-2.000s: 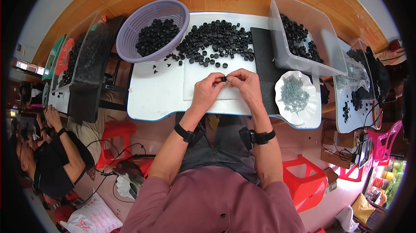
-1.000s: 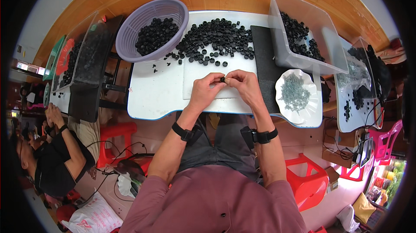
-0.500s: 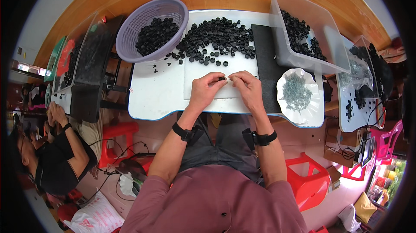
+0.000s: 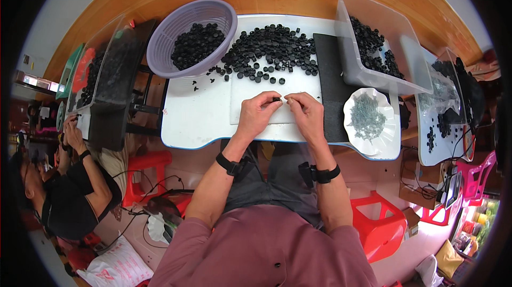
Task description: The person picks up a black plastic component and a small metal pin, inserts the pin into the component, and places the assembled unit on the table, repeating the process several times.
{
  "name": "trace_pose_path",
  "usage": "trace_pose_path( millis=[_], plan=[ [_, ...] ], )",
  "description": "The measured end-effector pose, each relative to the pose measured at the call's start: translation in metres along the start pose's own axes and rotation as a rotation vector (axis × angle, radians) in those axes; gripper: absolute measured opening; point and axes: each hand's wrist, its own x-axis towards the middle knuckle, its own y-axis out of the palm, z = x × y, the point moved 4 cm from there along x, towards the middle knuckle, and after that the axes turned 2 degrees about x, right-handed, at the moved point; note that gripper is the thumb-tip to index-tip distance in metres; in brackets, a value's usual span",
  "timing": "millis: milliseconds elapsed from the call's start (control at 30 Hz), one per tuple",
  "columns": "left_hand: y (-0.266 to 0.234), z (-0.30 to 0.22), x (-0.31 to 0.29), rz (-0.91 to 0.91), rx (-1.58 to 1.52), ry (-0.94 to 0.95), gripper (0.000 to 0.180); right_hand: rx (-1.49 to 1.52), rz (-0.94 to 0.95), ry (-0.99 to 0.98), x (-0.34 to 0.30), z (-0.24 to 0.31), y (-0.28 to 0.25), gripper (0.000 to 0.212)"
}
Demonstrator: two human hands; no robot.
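Over the near part of the white table (image 4: 197,105), my left hand (image 4: 257,114) pinches a small black cap-like part (image 4: 276,99) between thumb and fingertips. Close beside it, my right hand (image 4: 305,112) has thumb and fingers pressed together; whatever is in that pinch is too small to make out. A gap separates the two sets of fingertips. Beyond my hands spreads a pile of small round black parts (image 4: 272,47). To the right, a white fluted dish (image 4: 392,136) holds a heap of thin, grey-green small pieces (image 4: 366,116).
A purple basket (image 4: 157,47) of black parts stands far left. At the far right, a clear plastic bin (image 4: 410,73) with more parts rests partly on a black mat (image 4: 332,84). Red stools (image 4: 376,225) stand beside me. Another person (image 4: 80,185) works at the left.
The view has shifted slightly, so the table and its contents sit a little lower and further right. My hands keep their pinches close together over the same spot.
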Motion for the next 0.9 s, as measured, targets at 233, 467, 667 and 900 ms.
trace_pose_path(
  millis=[233, 467, 667, 900],
  plan=[
    [0.0, 0.0, -0.001, 0.003, -0.03, 0.005, 0.021, -0.027, 0.005, -0.033, 0.0, 0.004, 0.0, 0.014],
    [0.0, -0.004, -0.002, 0.002, -0.006, -0.004, 0.017, -0.035, 0.014, -0.048, -0.002, 0.008, 0.002, 0.013],
    [-0.001, -0.01, -0.002, 0.004, 0.013, 0.027, 0.018, -0.048, 0.03, -0.072, -0.001, 0.009, 0.001, 0.013],
    [0.0, -0.01, -0.001, -0.005, -0.006, 0.015, 0.02, -0.04, 0.049, -0.077, 0.0, 0.005, 0.001, 0.013]
  ],
)
